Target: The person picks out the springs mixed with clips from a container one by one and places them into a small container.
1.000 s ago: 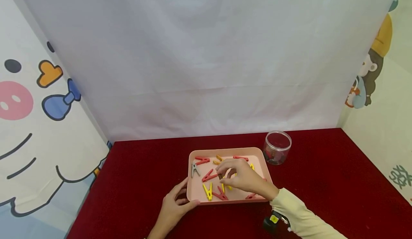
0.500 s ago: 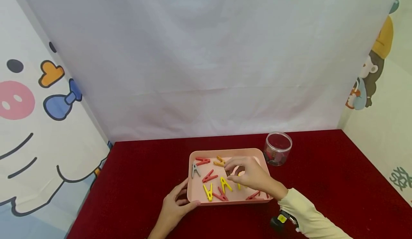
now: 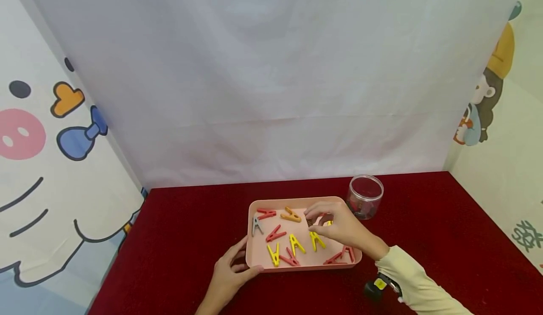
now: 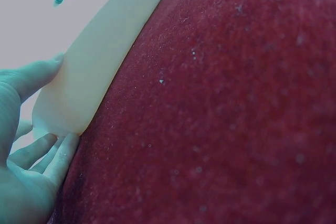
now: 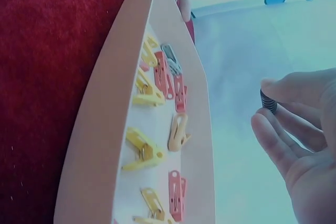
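At the front left corner of a pink tray (image 3: 305,266), my left hand (image 3: 229,269) grips the wall, thumb at the front rim and fingers at the side. My right hand (image 3: 339,224) pinches a small dark ribbed coil, like a spring (image 5: 268,102), between thumb and fingertips, above the tray's right half. Spread over the tray floor lie several clothespins: yellow ones (image 3: 297,243), red ones (image 3: 275,233), an orange one (image 3: 291,216) and a grey one (image 3: 256,225). The right hand covers part of the tray's back right area.
A clear round jar (image 3: 366,194) without a lid stands just beyond the tray's back right corner, with dark and reddish bits at its bottom. Dark red cloth (image 3: 191,225) covers the table. A pale curtain (image 3: 271,93) hangs behind it.
My right hand has moved right and slightly back with the spring, uncovering yellow and orange clothespins. The left hand keeps its hold on the tray corner.
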`<state>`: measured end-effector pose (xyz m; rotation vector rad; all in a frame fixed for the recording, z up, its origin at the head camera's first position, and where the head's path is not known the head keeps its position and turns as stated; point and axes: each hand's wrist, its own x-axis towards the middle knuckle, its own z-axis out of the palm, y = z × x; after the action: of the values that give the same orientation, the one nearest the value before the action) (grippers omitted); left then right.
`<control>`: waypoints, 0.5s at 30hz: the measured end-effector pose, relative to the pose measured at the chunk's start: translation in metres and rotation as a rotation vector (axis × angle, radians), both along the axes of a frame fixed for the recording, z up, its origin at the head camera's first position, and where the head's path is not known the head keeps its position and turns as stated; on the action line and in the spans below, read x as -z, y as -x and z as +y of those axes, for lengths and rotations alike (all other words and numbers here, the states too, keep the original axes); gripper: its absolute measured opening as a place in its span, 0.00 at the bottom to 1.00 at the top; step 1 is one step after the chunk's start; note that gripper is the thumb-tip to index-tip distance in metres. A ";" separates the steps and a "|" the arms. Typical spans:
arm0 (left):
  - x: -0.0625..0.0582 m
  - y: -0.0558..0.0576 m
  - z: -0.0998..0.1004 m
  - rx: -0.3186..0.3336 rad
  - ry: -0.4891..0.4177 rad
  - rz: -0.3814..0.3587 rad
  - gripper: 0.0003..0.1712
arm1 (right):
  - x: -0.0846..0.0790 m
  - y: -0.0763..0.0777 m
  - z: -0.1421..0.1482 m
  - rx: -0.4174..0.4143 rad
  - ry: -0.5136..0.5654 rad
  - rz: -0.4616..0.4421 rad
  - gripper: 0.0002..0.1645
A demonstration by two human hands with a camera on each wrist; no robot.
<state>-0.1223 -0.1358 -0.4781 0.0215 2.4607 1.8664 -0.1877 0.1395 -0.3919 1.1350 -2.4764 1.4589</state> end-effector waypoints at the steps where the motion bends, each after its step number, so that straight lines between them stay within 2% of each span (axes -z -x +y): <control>1: 0.000 0.000 0.000 0.000 -0.002 0.002 0.44 | 0.000 0.000 0.002 0.008 -0.002 0.004 0.12; 15: 0.001 0.000 0.000 0.011 -0.007 0.006 0.44 | 0.001 0.010 0.025 0.148 -0.025 -0.054 0.11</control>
<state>-0.1224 -0.1363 -0.4790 0.0412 2.4525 1.8736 -0.1977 0.1650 -0.3930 0.9059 -2.5590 1.4400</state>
